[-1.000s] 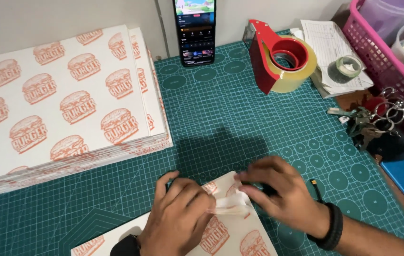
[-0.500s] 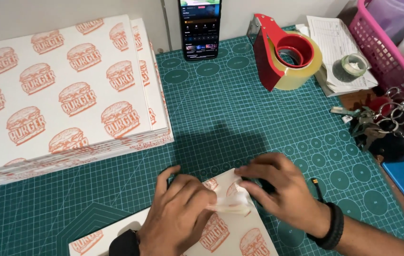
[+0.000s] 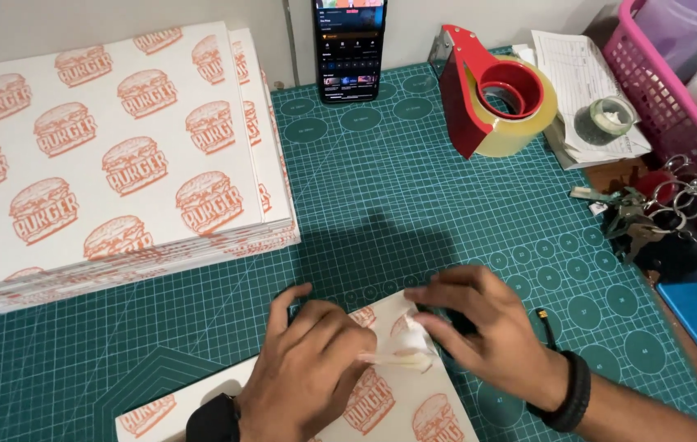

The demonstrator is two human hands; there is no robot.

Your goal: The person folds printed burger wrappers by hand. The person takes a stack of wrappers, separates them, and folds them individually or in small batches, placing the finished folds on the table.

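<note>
A white sheet printed with orange burgers (image 3: 397, 409) lies on the green cutting mat (image 3: 414, 205) at the near edge. My left hand (image 3: 308, 364) presses down on the sheet and pinches its folded top corner (image 3: 410, 344). My right hand (image 3: 487, 336) rests flat beside that corner, its fingers touching the fold from the right. A black watch sits on my left wrist, a black band on my right wrist.
A tall stack of the same burger-printed sheets (image 3: 111, 164) fills the left. A phone (image 3: 348, 49) leans on the wall at the back. A red tape dispenser (image 3: 496, 98), a small tape roll (image 3: 606, 119), papers, keys (image 3: 651, 213) and a pink basket (image 3: 676, 82) stand at the right.
Both hands stay on the corner of the sheet, working the fold slightly. The view has tilted a little, so everything sits lower in the frame.
</note>
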